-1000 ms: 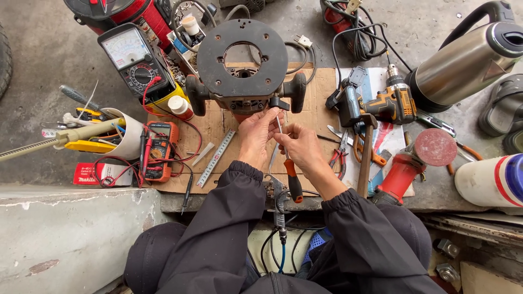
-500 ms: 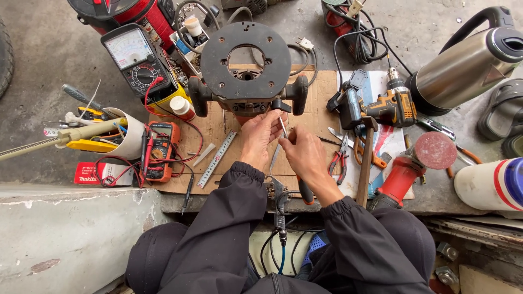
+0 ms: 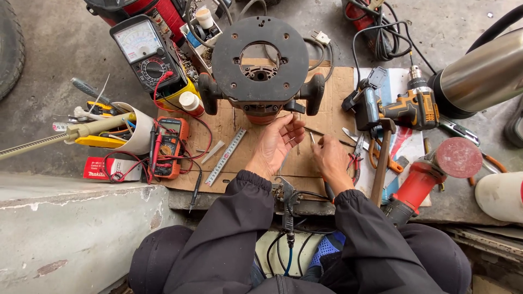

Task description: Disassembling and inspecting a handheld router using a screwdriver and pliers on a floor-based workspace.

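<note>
An upturned router (image 3: 260,60) with a round black base and two knob handles stands on a cardboard sheet (image 3: 332,90). Just below it, my left hand (image 3: 275,144) lies palm up, fingers spread and empty, the fingertips close to the router's right handle. To the right, my right hand (image 3: 332,158) rests on the cardboard, its fingertips pinching a thin metal pin (image 3: 311,139). A slim dark rod (image 3: 329,137) lies on the cardboard under the right fingers.
A steel ruler (image 3: 226,157) and an orange digital meter (image 3: 169,147) lie left. An analog meter (image 3: 144,51) is at back left. Pliers (image 3: 357,158), a hammer (image 3: 381,163), a cordless drill (image 3: 403,109) and a red grinder (image 3: 430,174) crowd the right. A white cup (image 3: 136,128) holds tools.
Both hands have come down from the router's edge to the cardboard. The left hand has turned palm up and spread; the right hand has lowered the pin it held up.
</note>
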